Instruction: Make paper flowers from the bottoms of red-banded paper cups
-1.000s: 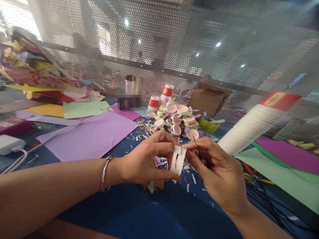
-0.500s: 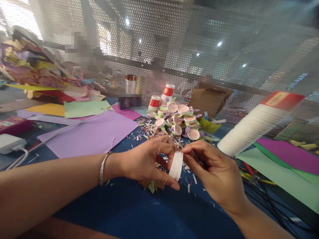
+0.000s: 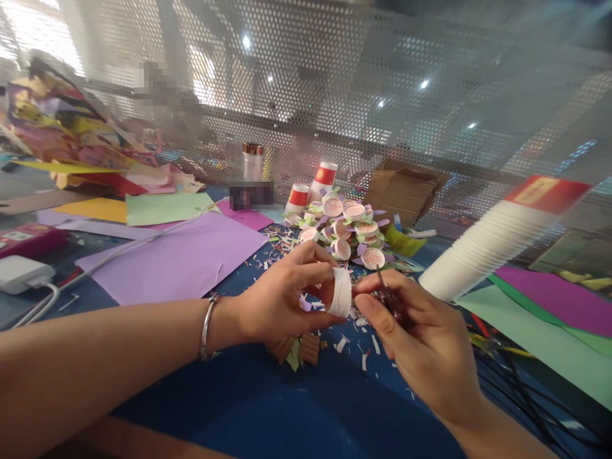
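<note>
My left hand (image 3: 282,296) pinches a small white paper piece (image 3: 341,292), a curved strip held between thumb and fingers above the blue table (image 3: 268,408). My right hand (image 3: 415,338) is closed right beside it, its forefinger touching the strip's right side, and it grips small scissors (image 3: 388,298) whose thin metal tips poke up between the fingers. A silver bangle sits on my left wrist. Behind the hands lies a heap of finished paper flowers (image 3: 347,231) with round printed centres.
A long stack of white paper cups (image 3: 488,239) lies at the right. Purple paper (image 3: 176,258), green and yellow sheets lie at the left, green and purple sheets (image 3: 549,319) at the right. Paper scraps litter the table. A perforated metal screen (image 3: 363,95) backs the table.
The white paper piece, first fanned out as several flaps, has been gathered into one curved strip. Both hands have stayed close together and risen slightly.
</note>
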Action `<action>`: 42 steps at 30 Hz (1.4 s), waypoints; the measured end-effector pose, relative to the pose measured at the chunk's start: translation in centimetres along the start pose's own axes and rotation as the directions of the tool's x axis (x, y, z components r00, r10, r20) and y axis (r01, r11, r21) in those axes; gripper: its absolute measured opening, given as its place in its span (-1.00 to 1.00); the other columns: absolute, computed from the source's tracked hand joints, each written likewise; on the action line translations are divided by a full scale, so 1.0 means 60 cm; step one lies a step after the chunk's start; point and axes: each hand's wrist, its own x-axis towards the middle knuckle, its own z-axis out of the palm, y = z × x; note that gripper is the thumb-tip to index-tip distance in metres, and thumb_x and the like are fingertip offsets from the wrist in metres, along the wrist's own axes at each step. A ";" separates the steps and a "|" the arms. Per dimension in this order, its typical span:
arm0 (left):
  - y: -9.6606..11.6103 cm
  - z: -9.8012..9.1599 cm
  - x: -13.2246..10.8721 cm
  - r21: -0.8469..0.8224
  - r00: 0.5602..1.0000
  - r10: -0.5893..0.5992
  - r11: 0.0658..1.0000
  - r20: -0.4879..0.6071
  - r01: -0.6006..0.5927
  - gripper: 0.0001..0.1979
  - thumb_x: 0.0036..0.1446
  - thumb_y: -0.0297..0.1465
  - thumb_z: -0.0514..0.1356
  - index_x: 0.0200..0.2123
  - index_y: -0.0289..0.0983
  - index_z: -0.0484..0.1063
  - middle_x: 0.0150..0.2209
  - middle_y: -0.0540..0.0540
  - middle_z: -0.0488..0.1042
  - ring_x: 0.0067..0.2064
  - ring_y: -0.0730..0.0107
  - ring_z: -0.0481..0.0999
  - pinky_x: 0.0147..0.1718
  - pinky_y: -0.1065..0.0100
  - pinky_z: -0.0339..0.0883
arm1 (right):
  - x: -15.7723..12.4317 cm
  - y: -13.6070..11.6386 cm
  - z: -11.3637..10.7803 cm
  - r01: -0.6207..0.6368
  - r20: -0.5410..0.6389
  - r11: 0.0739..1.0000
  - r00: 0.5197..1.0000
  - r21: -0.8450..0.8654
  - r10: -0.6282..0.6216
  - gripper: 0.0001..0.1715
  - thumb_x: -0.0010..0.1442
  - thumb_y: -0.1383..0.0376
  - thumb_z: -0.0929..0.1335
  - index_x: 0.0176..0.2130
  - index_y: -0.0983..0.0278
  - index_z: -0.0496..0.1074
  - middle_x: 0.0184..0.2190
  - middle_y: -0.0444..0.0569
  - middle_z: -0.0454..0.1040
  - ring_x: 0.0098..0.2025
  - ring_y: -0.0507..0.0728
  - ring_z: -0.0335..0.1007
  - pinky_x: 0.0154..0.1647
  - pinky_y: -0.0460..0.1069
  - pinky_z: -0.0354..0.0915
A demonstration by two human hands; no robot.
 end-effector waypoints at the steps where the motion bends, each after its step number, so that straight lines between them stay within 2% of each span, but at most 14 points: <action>1: 0.001 0.001 0.000 0.017 1.000 -0.002 1.000 -0.005 0.002 -0.86 0.08 -0.45 0.41 -0.31 -0.37 0.54 -0.14 -0.18 0.36 -0.10 0.28 0.46 -0.15 0.26 0.49 | 0.000 -0.001 0.000 0.000 0.022 1.000 1.000 0.019 -0.001 -0.93 0.34 0.31 0.39 -0.24 0.13 0.45 -0.64 -0.34 0.21 -0.70 -0.11 0.08 -0.70 -0.15 0.06; 5: 0.003 0.004 -0.002 0.022 0.999 -0.046 0.999 0.000 0.046 -0.85 0.06 -0.45 0.43 -0.34 -0.35 0.53 -0.14 -0.16 0.36 -0.11 0.31 0.44 -0.16 0.28 0.51 | 0.003 -0.003 0.002 -0.007 0.080 0.999 0.997 0.047 0.004 -0.86 0.34 0.33 0.38 -0.32 0.16 0.43 -0.66 -0.34 0.17 -0.69 -0.10 0.07 -0.69 -0.15 0.06; 9: 0.002 0.006 -0.004 -0.119 0.991 -0.125 0.985 0.040 0.129 -0.78 0.01 -0.39 0.47 -0.34 -0.35 0.53 -0.14 -0.15 0.33 -0.13 0.32 0.41 -0.31 0.37 0.54 | 0.005 -0.005 0.001 -0.033 0.107 0.998 0.994 0.046 0.028 -0.82 0.33 0.33 0.38 -0.36 0.19 0.43 -0.61 -0.30 0.20 -0.66 -0.09 0.07 -0.67 -0.15 0.05; 12: 0.000 0.008 -0.005 -0.223 0.984 -0.173 0.958 0.047 0.179 -0.72 -0.04 -0.33 0.50 -0.35 -0.34 0.53 -0.16 -0.13 0.31 -0.14 0.34 0.41 -0.31 0.38 0.57 | 0.003 -0.004 0.000 -0.025 0.111 0.999 0.994 0.035 0.021 -0.82 0.32 0.33 0.39 -0.37 0.20 0.42 -0.54 -0.26 0.26 -0.60 -0.08 0.12 -0.65 -0.15 0.07; 15: -0.001 0.008 -0.005 -0.250 0.979 -0.198 0.946 0.056 0.206 -0.72 -0.04 -0.33 0.51 -0.33 -0.33 0.53 -0.15 -0.12 0.31 -0.13 0.33 0.41 -0.29 0.37 0.57 | 0.001 -0.002 0.001 -0.016 0.122 0.999 0.992 0.028 0.012 -0.83 0.32 0.33 0.39 -0.36 0.20 0.42 -0.51 -0.25 0.28 -0.57 -0.07 0.13 -0.62 -0.15 0.08; 19: 0.000 0.006 -0.004 -0.203 0.984 -0.166 0.963 0.066 0.176 -0.74 0.00 -0.34 0.48 -0.28 -0.33 0.54 -0.15 -0.15 0.33 -0.13 0.31 0.41 -0.32 0.37 0.55 | 0.000 0.000 0.001 -0.014 0.135 0.999 0.991 0.030 0.010 -0.83 0.33 0.33 0.39 -0.35 0.20 0.42 -0.51 -0.25 0.28 -0.56 -0.07 0.13 -0.61 -0.15 0.10; 24: 0.002 0.001 -0.002 -0.017 0.998 -0.039 0.999 0.055 0.040 -0.77 0.08 -0.36 0.44 -0.28 -0.38 0.52 -0.16 -0.19 0.38 -0.15 0.29 0.41 -0.25 0.27 0.49 | -0.001 -0.002 0.002 0.001 0.136 0.999 0.991 0.035 -0.006 -0.82 0.33 0.31 0.40 -0.35 0.20 0.42 -0.51 -0.25 0.29 -0.59 -0.08 0.11 -0.63 -0.14 0.07; 28: 0.003 0.000 -0.002 -0.027 0.998 -0.018 0.999 0.055 0.020 -0.80 0.10 -0.39 0.42 -0.31 -0.38 0.51 -0.16 -0.19 0.38 -0.14 0.29 0.41 -0.19 0.26 0.49 | -0.002 0.000 0.001 0.001 0.128 0.999 0.992 0.052 -0.008 -0.82 0.34 0.30 0.40 -0.35 0.19 0.43 -0.55 -0.27 0.25 -0.62 -0.09 0.09 -0.65 -0.14 0.06; 31: 0.003 -0.001 -0.002 -0.118 0.992 -0.088 0.988 0.089 0.098 -0.77 0.04 -0.36 0.46 -0.34 -0.36 0.51 -0.17 -0.16 0.36 -0.13 0.30 0.41 -0.28 0.34 0.52 | -0.003 0.005 -0.003 -0.027 0.106 0.998 0.994 0.063 0.021 -0.86 0.35 0.27 0.40 -0.31 0.17 0.45 -0.60 -0.30 0.22 -0.66 -0.10 0.07 -0.68 -0.15 0.06; 34: 0.004 0.000 -0.001 -0.257 0.966 -0.196 0.938 0.169 0.235 -0.72 -0.03 -0.36 0.49 -0.39 -0.35 0.47 -0.19 -0.13 0.35 -0.15 0.33 0.44 -0.29 0.36 0.56 | -0.001 0.010 -0.009 -0.091 0.058 0.995 0.994 0.047 0.088 -0.95 0.34 0.23 0.42 -0.21 0.15 0.48 -0.59 -0.29 0.34 -0.65 -0.09 0.17 -0.66 -0.17 0.14; 38: 0.009 0.001 -0.001 -0.490 0.907 -0.300 0.768 0.295 0.413 -0.67 -0.06 -0.39 0.49 -0.37 -0.30 0.37 -0.29 -0.01 0.39 -0.31 0.45 0.50 -0.34 0.36 0.55 | 0.004 0.013 -0.015 -0.128 0.107 0.991 0.987 0.036 0.123 -0.83 0.31 0.23 0.44 -0.08 0.15 0.51 -0.42 -0.17 0.57 -0.47 -0.01 0.49 -0.48 -0.16 0.38; 40: 0.013 0.001 -0.001 -0.523 0.868 -0.343 0.696 0.360 0.492 -0.65 -0.04 -0.39 0.47 -0.32 -0.28 0.34 -0.36 0.04 0.39 -0.38 0.49 0.48 -0.39 0.38 0.51 | 0.008 0.013 -0.016 -0.127 0.148 0.992 0.982 0.030 0.121 -0.86 0.30 0.23 0.44 -0.11 0.17 0.52 -0.37 -0.14 0.61 -0.42 0.02 0.53 -0.43 -0.15 0.42; 42: 0.017 0.000 -0.002 -0.533 0.847 -0.360 0.662 0.392 0.528 -0.68 0.02 -0.37 0.42 -0.26 -0.27 0.33 -0.35 0.02 0.41 -0.37 0.47 0.49 -0.38 0.37 0.50 | 0.011 0.013 -0.015 -0.129 0.162 0.992 0.979 0.005 0.126 -0.91 0.30 0.23 0.43 -0.18 0.18 0.52 -0.39 -0.15 0.61 -0.42 0.01 0.52 -0.42 -0.16 0.41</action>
